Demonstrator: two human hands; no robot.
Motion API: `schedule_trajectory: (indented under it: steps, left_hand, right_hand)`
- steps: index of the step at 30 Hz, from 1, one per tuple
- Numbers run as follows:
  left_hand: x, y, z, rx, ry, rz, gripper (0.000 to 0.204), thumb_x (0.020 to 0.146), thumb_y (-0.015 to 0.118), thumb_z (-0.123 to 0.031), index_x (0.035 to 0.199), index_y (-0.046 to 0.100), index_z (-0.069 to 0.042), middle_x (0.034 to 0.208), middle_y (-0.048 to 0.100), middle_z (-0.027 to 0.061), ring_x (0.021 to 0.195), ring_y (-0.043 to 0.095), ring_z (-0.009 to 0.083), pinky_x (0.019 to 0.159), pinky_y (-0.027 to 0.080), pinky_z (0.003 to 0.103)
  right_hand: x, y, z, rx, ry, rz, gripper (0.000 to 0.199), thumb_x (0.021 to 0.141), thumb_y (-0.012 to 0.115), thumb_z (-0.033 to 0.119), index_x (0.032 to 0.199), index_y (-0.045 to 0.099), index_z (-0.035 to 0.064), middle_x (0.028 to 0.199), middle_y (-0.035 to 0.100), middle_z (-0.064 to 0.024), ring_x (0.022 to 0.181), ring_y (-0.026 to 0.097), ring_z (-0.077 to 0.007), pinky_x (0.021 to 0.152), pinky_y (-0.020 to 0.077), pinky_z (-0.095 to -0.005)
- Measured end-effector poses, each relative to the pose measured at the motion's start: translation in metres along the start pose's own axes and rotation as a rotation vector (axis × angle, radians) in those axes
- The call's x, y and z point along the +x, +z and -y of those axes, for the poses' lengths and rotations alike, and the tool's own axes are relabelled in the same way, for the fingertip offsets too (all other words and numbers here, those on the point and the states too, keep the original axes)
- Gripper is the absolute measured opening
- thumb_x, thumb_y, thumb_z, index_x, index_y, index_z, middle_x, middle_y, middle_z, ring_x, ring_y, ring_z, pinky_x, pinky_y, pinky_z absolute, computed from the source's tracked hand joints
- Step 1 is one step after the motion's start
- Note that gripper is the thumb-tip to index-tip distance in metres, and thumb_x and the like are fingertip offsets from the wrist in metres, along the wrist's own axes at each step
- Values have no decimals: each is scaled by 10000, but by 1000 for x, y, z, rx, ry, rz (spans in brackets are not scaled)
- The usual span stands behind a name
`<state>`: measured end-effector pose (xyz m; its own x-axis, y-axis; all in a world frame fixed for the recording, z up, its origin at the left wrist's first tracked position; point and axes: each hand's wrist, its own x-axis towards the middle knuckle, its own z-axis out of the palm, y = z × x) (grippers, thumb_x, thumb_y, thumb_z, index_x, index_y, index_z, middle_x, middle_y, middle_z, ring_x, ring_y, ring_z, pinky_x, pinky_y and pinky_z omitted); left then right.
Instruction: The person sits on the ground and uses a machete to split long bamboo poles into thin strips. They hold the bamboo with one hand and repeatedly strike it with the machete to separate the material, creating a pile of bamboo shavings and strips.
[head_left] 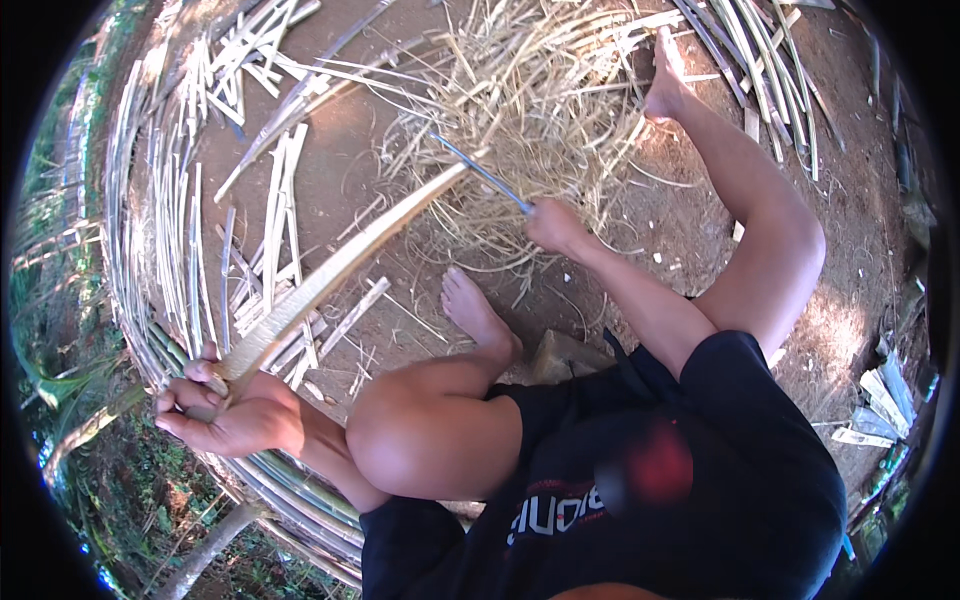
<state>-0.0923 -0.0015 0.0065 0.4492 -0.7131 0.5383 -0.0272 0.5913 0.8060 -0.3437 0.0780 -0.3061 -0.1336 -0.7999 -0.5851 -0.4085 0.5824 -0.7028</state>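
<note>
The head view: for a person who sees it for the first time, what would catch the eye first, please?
Probably the long pale strip, slanting from the left hand at lower left up toward the top middle. Near its far end it meets the thin blade held in the right hand. Next comes the tangled heap of shavings on the ground at the top middle.

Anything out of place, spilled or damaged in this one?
Only clutter: shavings lie in a loose tangle by the right foot, and strips criss-cross on the ground to the left. That looks untidy; I see no clear damage to the held strip or knife.
</note>
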Motion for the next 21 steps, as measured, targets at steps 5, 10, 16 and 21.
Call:
schedule_trajectory:
  steps: [5, 10, 16, 21]
  left_hand:
    - [13, 0, -1, -43, 6, 44, 281, 1022, 407, -355, 944, 522, -110, 571, 299, -42, 638, 460, 133, 748, 456, 342]
    - [30, -7, 17, -57, -40, 130, 297, 1039, 370, -326, 986, 533, -83, 574, 288, -33, 637, 465, 138, 747, 462, 348]
    - [40, 8, 17, 58, 2, -22, 296, 1039, 375, -252, 1077, 507, 10, 598, 303, -1, 702, 549, 210, 737, 508, 387]
    - [67, -12, 10, -43, -56, -65, 266, 1020, 424, -211, 1081, 483, 41, 642, 358, 32, 735, 557, 244, 787, 534, 458]
  right_hand:
    - [-27, 35, 33, -90, -351, -28, 239, 795, 581, 153, 957, 658, -5, 778, 669, -238, 730, 679, -363, 715, 544, -452]
    - [43, 22, -45, -94, 222, 34, 224, 830, 578, 172, 969, 667, 21, 817, 677, -215, 779, 680, -342, 761, 543, -434]
    - [37, 31, -53, -102, 177, -65, 259, 846, 579, 198, 965, 655, -19, 838, 673, -211, 738, 681, -318, 707, 543, -441]
    - [36, -1, -52, 107, 242, 68, 253, 816, 646, 231, 856, 622, -18, 693, 630, -152, 597, 627, -215, 579, 516, -355]
